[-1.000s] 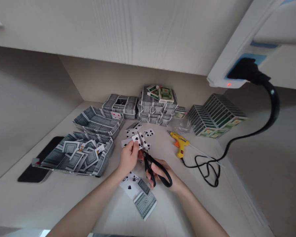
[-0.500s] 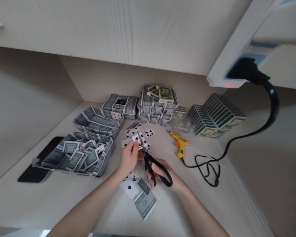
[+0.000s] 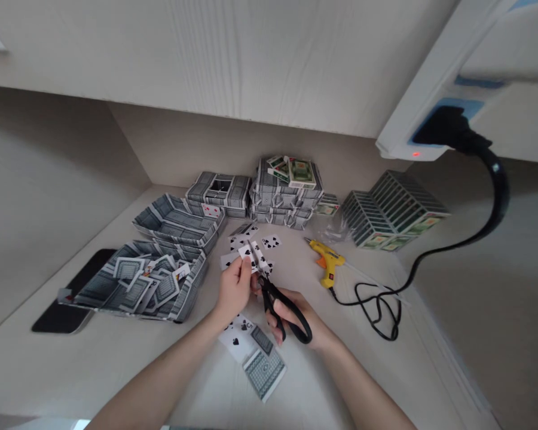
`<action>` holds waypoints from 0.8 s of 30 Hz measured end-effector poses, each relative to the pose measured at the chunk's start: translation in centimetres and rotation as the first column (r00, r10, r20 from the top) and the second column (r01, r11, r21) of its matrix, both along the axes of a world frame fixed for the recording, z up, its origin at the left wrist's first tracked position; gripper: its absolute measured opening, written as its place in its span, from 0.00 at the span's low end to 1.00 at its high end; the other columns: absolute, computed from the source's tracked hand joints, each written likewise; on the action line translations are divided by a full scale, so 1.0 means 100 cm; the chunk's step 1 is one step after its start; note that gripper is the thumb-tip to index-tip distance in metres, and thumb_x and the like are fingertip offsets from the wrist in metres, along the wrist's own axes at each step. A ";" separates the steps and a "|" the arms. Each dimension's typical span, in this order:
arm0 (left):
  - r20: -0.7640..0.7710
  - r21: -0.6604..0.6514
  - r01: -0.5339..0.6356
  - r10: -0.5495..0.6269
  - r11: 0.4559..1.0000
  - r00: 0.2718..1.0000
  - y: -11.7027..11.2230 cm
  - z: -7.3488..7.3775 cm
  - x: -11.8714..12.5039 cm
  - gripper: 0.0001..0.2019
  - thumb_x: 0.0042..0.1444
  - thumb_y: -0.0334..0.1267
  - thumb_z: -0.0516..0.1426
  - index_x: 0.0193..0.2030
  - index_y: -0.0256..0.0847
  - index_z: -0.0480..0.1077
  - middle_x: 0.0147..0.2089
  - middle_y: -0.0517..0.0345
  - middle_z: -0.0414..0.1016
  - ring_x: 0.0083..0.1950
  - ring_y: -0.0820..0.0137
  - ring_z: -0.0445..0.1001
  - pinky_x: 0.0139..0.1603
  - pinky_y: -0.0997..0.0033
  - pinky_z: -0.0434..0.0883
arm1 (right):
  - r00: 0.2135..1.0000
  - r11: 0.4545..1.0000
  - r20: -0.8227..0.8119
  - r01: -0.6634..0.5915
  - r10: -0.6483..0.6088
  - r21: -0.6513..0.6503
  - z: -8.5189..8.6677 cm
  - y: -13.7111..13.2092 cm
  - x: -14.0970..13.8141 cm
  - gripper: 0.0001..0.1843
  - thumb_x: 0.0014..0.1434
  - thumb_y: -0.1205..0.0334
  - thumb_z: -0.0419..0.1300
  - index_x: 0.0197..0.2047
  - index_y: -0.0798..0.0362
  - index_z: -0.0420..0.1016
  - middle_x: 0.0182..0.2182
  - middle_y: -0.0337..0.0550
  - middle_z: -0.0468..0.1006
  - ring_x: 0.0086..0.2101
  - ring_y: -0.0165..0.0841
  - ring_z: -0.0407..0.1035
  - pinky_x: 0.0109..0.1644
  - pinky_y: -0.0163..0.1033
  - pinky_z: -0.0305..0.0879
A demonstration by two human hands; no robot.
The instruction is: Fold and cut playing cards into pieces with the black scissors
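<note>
My left hand (image 3: 235, 289) is closed, pinching a spade playing card (image 3: 247, 253) between thumb and fingers. Black-handled scissors (image 3: 291, 310) sit in my right hand (image 3: 302, 316), with fingers through the loops. Their blades meet the card, and a strip of it stands apart along the right side of the cut. Beyond the hands, several face-up spade cards (image 3: 271, 242) lie on the white desktop. Nearer to me are a face-up five of spades (image 3: 237, 341), a small cut card piece (image 3: 262, 339) and a face-down patterned card (image 3: 264, 373).
At left, a box made of cards (image 3: 186, 298) holds loose cards, partly over a dark phone (image 3: 63, 316). Behind it stand another open card box (image 3: 174, 221) and stacked card boxes (image 3: 287, 194). Card packs (image 3: 399, 206) and a yellow glue gun (image 3: 329, 260) with a looping cord lie right.
The scissors' handles have drawn slightly closer together and shifted a little left. The cut strip leans a bit differently from the card. The surrounding things stay put.
</note>
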State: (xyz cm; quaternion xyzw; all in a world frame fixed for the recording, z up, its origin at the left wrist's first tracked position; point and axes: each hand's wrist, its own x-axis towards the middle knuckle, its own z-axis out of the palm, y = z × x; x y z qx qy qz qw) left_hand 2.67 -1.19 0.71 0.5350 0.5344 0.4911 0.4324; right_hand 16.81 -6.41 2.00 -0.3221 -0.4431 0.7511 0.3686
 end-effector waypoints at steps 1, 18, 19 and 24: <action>0.005 0.004 0.002 -0.002 1.000 1.000 0.000 0.001 0.000 0.18 0.57 0.48 0.45 0.20 0.42 0.56 0.12 0.66 0.60 0.15 0.75 0.64 0.18 0.76 0.61 | 1.000 1.000 0.001 0.004 -0.004 -0.002 -0.001 0.000 0.000 0.23 0.51 0.46 0.58 0.41 0.57 0.64 0.20 0.34 0.64 0.16 0.24 0.59 0.17 0.31 0.58; 0.016 -0.011 -0.049 0.049 0.999 0.999 0.000 0.005 0.001 0.17 0.56 0.46 0.46 0.20 0.41 0.53 0.11 0.69 0.54 0.12 0.77 0.58 0.13 0.78 0.58 | 0.998 0.998 0.020 0.055 -0.055 -0.031 -0.005 -0.001 -0.002 0.27 0.49 0.49 0.61 0.46 0.58 0.65 0.18 0.31 0.61 0.13 0.22 0.56 0.14 0.29 0.54; 0.017 -0.011 -0.048 0.048 0.999 0.999 0.000 0.005 0.001 0.16 0.55 0.46 0.46 0.20 0.41 0.53 0.11 0.69 0.54 0.12 0.77 0.58 0.13 0.78 0.58 | 0.998 0.998 0.025 0.060 -0.059 -0.031 -0.005 -0.001 -0.002 0.26 0.49 0.49 0.60 0.46 0.58 0.65 0.18 0.31 0.61 0.13 0.22 0.56 0.13 0.29 0.54; 0.038 -0.019 -0.047 0.047 0.999 0.998 -0.001 0.005 0.002 0.16 0.55 0.46 0.46 0.20 0.42 0.53 0.11 0.70 0.53 0.11 0.77 0.57 0.12 0.78 0.57 | 0.996 0.997 0.046 0.078 -0.077 -0.026 -0.003 -0.001 -0.002 0.25 0.48 0.49 0.61 0.44 0.58 0.66 0.17 0.31 0.61 0.12 0.21 0.55 0.12 0.28 0.52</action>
